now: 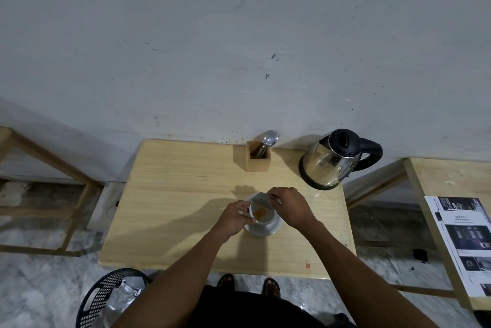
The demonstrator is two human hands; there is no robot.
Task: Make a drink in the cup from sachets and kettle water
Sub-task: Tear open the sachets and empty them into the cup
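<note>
A white cup (266, 218) stands on a white saucer (268, 230) in the middle of the wooden table (172, 195). Orange powder (259, 212) lies in the cup's bottom. My left hand (235, 217) grips the cup's left side at the handle. My right hand (288, 205) holds a grey sachet (261, 199) tilted over the cup's far rim. A steel kettle (332, 160) with a black lid and handle stands at the back right of the table.
A wooden holder (258, 159) with spoons (269, 140) stands at the back edge against the wall. A black basket (106, 298) with silver wrappers sits on the floor at the lower left. Printed sheets (465, 242) lie on another table to the right.
</note>
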